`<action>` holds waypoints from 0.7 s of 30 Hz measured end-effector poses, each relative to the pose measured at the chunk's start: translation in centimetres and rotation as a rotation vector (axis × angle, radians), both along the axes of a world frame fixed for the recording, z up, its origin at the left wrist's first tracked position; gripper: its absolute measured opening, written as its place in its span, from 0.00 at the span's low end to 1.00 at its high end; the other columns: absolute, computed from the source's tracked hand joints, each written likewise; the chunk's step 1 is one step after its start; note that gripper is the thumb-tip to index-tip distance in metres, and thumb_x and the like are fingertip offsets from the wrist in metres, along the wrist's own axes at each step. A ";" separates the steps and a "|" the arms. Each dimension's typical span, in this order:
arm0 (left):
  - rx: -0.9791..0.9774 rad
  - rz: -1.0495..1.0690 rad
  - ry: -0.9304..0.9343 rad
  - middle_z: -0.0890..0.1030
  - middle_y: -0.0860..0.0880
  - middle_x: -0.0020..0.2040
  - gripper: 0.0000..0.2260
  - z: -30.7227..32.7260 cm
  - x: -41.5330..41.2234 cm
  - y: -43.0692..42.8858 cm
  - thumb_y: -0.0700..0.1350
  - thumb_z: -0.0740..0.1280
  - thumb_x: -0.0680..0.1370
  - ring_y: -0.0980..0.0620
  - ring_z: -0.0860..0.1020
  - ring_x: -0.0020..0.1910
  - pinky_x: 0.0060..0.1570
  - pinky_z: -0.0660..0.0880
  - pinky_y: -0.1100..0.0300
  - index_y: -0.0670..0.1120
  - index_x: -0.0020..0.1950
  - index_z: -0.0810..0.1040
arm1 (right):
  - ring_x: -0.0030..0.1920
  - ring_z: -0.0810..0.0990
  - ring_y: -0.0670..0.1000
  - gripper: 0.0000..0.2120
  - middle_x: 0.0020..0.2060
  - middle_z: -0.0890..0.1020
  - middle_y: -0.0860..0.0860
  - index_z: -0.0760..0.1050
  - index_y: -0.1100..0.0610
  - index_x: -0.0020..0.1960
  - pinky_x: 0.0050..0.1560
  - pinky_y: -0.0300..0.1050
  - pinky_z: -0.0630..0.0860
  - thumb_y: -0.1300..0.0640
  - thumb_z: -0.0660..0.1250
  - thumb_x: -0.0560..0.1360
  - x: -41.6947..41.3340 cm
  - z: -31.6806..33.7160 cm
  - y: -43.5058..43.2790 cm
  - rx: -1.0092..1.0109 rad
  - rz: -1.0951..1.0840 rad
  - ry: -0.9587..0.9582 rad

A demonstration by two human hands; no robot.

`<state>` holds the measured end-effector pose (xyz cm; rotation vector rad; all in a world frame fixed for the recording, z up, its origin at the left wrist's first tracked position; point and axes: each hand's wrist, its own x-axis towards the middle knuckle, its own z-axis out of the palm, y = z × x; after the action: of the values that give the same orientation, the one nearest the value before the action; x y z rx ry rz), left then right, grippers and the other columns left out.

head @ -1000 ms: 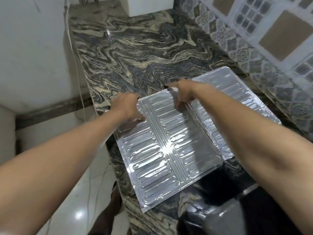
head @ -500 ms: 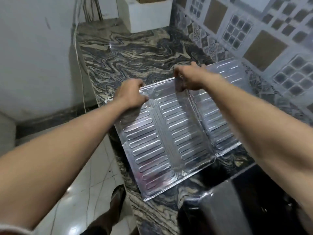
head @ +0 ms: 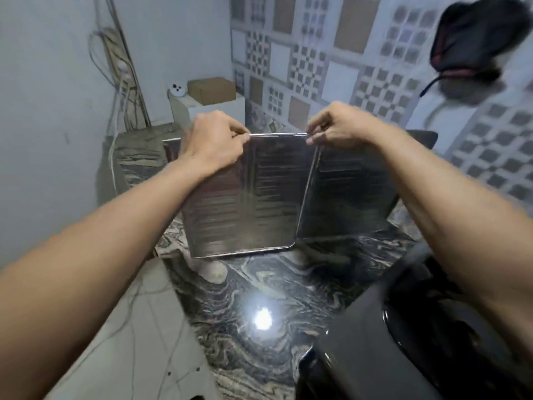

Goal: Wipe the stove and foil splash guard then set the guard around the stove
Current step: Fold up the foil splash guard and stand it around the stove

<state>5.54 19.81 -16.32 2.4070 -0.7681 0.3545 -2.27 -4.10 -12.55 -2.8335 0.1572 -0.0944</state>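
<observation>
Foil splash guard [head: 253, 197] upright over the marble countertop [head: 259, 287], mid-scene, its panels folded at an angle. Left hand [head: 215, 140] pinches the top edge at left; right hand [head: 337, 127] pinches the same edge at right, fingers curled on the rim. Contact between lower edge and countertop: cannot tell. Dark stove [head: 389, 327] near right, apart from the guard. Cardboard box [head: 212, 89] far behind.

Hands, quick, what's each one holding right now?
Left hand: grips the foil splash guard by its top edge.
Right hand: grips that same top edge.
</observation>
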 end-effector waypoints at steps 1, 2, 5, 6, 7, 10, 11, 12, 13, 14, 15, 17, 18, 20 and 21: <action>0.011 0.009 -0.004 0.86 0.49 0.55 0.11 0.0 -0.2 -0.1 0.52 0.68 0.77 0.46 0.81 0.59 0.61 0.76 0.50 0.52 0.54 0.87 | 0.46 0.80 0.50 0.10 0.44 0.83 0.53 0.83 0.57 0.55 0.44 0.36 0.68 0.56 0.73 0.74 -0.3 -0.3 -0.1 0.018 -0.009 0.000; 0.027 0.030 -0.001 0.86 0.50 0.56 0.11 -0.1 -0.4 -0.2 0.53 0.67 0.78 0.45 0.80 0.61 0.62 0.75 0.49 0.53 0.54 0.87 | 0.48 0.81 0.50 0.11 0.45 0.84 0.52 0.83 0.57 0.56 0.46 0.37 0.69 0.55 0.73 0.75 -0.6 -0.6 -0.3 0.046 -0.016 0.000; 0.017 0.105 -0.039 0.86 0.50 0.56 0.11 -1.3 -1.0 -0.7 0.54 0.66 0.79 0.42 0.76 0.63 0.63 0.67 0.47 0.55 0.55 0.86 | 0.52 0.80 0.47 0.11 0.48 0.83 0.48 0.82 0.57 0.59 0.52 0.37 0.68 0.56 0.69 0.78 -1.4 -1.4 -0.4 0.126 -0.040 0.000; -0.003 0.132 -0.070 0.86 0.50 0.53 0.11 -1.6 -1.2 -0.9 0.54 0.66 0.79 0.41 0.74 0.63 0.63 0.65 0.47 0.55 0.54 0.86 | 0.52 0.79 0.46 0.11 0.48 0.83 0.47 0.82 0.56 0.59 0.52 0.37 0.67 0.56 0.68 0.78 -1.5 -1.4 -0.3 0.136 -0.046 -0.001; -0.025 0.167 -0.101 0.86 0.49 0.51 0.10 -1.8 -1.5 -1.1 0.54 0.66 0.79 0.41 0.72 0.62 0.62 0.63 0.47 0.55 0.53 0.87 | 0.52 0.79 0.45 0.11 0.49 0.83 0.47 0.83 0.55 0.59 0.52 0.37 0.67 0.55 0.68 0.79 -1.5 -1.3 -0.3 0.135 -0.049 -0.004; -0.107 0.272 -0.144 0.83 0.49 0.53 0.10 -2.2 -2.0 -2.0 0.53 0.68 0.77 0.43 0.69 0.62 0.61 0.62 0.47 0.53 0.53 0.85 | 0.50 0.80 0.47 0.10 0.50 0.85 0.50 0.83 0.56 0.58 0.51 0.39 0.69 0.56 0.67 0.79 -1.5 -1.0 -0.2 0.121 -0.065 -0.021; -0.147 0.311 -0.144 0.80 0.48 0.57 0.10 -2.5 -2.1 -2.4 0.53 0.69 0.76 0.43 0.69 0.63 0.61 0.62 0.47 0.53 0.55 0.82 | 0.50 0.80 0.48 0.10 0.50 0.85 0.51 0.84 0.56 0.57 0.52 0.40 0.71 0.57 0.67 0.79 -1.6 -0.9 -0.3 0.126 -0.070 -0.033; -0.192 0.360 -0.139 0.76 0.46 0.60 0.13 -2.7 -2.2 -2.6 0.52 0.70 0.74 0.42 0.68 0.63 0.60 0.63 0.47 0.52 0.57 0.77 | 0.50 0.81 0.48 0.09 0.50 0.85 0.52 0.84 0.56 0.56 0.54 0.42 0.73 0.57 0.67 0.79 -1.6 -0.9 -0.4 0.130 -0.072 -0.043; -0.245 0.411 -0.134 0.72 0.45 0.62 0.18 -3.0 -2.3 -2.9 0.52 0.72 0.72 0.41 0.68 0.62 0.59 0.65 0.48 0.50 0.58 0.73 | 0.50 0.81 0.49 0.09 0.50 0.85 0.52 0.84 0.56 0.56 0.54 0.43 0.73 0.57 0.67 0.79 -1.7 -0.9 -0.4 0.131 -0.071 -0.052; -0.289 0.456 -0.123 0.70 0.43 0.62 0.22 -3.2 -2.4 -3.0 0.52 0.73 0.70 0.40 0.68 0.61 0.58 0.66 0.47 0.48 0.59 0.70 | 0.50 0.81 0.49 0.09 0.49 0.85 0.52 0.84 0.56 0.55 0.53 0.43 0.73 0.57 0.67 0.78 -1.8 -1.0 -0.5 0.133 -0.069 -0.056; -0.311 0.484 -0.098 0.68 0.42 0.64 0.25 -3.5 -2.5 -3.2 0.53 0.73 0.69 0.39 0.68 0.61 0.58 0.66 0.47 0.47 0.60 0.68 | 0.50 0.81 0.49 0.09 0.49 0.85 0.51 0.84 0.56 0.55 0.53 0.43 0.73 0.57 0.67 0.78 -1.9 -1.0 -0.6 0.134 -0.064 -0.058; -0.315 0.477 0.021 0.63 0.40 0.69 0.27 -4.2 -2.7 -3.7 0.54 0.73 0.70 0.36 0.65 0.65 0.60 0.65 0.46 0.46 0.63 0.67 | 0.50 0.81 0.48 0.09 0.50 0.85 0.50 0.84 0.55 0.55 0.52 0.42 0.72 0.57 0.68 0.78 -1.9 -1.2 -0.6 0.135 -0.055 -0.065; -0.323 0.450 0.097 0.59 0.39 0.73 0.28 -4.6 -2.6 -4.0 0.55 0.72 0.71 0.34 0.61 0.69 0.64 0.63 0.45 0.46 0.64 0.66 | 0.50 0.80 0.48 0.09 0.49 0.85 0.50 0.84 0.55 0.55 0.52 0.42 0.71 0.57 0.68 0.78 -1.9 -1.3 -0.7 0.137 -0.052 -0.070; -0.353 0.405 0.215 0.47 0.37 0.78 0.31 -4.9 -2.5 -4.7 0.58 0.70 0.72 0.30 0.55 0.74 0.71 0.59 0.39 0.47 0.68 0.64 | 0.49 0.81 0.48 0.08 0.48 0.84 0.50 0.84 0.56 0.55 0.51 0.42 0.73 0.57 0.68 0.78 -1.9 -1.4 -0.6 0.148 -0.055 -0.074; -0.363 0.401 0.251 0.40 0.36 0.79 0.34 -5.0 -2.4 -5.0 0.59 0.70 0.72 0.29 0.53 0.76 0.72 0.57 0.37 0.47 0.71 0.61 | 0.48 0.81 0.47 0.08 0.48 0.85 0.49 0.84 0.56 0.54 0.50 0.41 0.74 0.58 0.69 0.77 -1.8 -1.4 -0.6 0.157 -0.055 -0.071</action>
<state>3.09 14.80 -21.28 2.1872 -0.0921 0.3085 -4.06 -4.68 -13.93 -2.6661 0.2176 -0.1861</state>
